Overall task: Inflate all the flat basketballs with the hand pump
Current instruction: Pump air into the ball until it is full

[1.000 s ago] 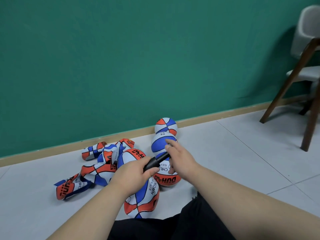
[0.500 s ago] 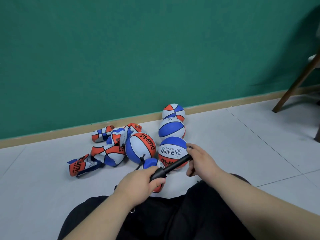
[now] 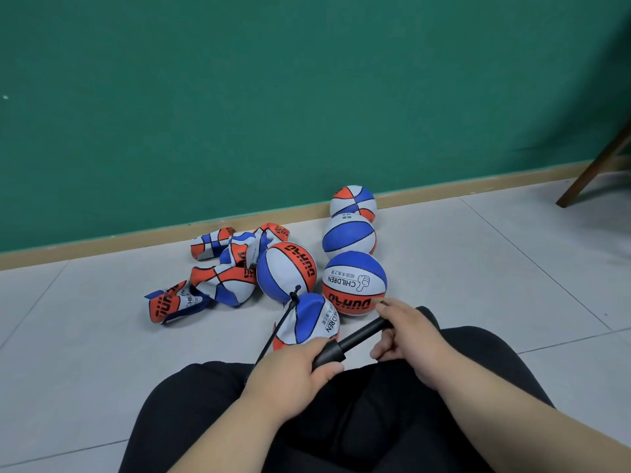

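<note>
A person sits on the pale floor (image 3: 85,336) in black trousers (image 3: 341,421). The left hand (image 3: 290,373) is curled tight round the fat end of the black pump (image 3: 348,343). The right hand (image 3: 409,339) is curled round the thin end, at 2 o'clock from the left hand. The pump lies slanted between them, over the lap.

A thin black hose (image 3: 276,329) comes out by the left hand and goes up to the top of the nearest ball (image 3: 307,322). This ball sits on the floor at 12 o'clock from the left hand and does not look quite round.

Four round balls (image 3: 355,283) sit past it, from 11 to 1 o'clock, the last one by the green wall (image 3: 307,97). The flat balls (image 3: 222,268) lie in a crumpled heap at 10 o'clock, touching one round ball.

A brown chair leg (image 3: 594,169) stands far off at 2 o'clock.
</note>
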